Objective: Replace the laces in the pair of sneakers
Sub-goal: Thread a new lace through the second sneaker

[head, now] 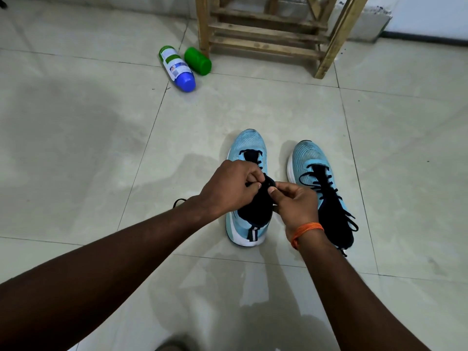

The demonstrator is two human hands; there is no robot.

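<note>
Sneaker [247,158] tongue pinched between left grip [228,188] and right grip [295,203].

Both forearms are bare and sleeveless, and the right wrist wears a band of orange thread [307,232]

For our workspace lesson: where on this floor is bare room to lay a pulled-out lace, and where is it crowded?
Free: the wide tiles left of the left sneaker, below the bottle and green cap; also tiles right of the right sneaker. Crowded: the narrow gap between the sneakers, where both hands work, and around the wooden rack.
</note>
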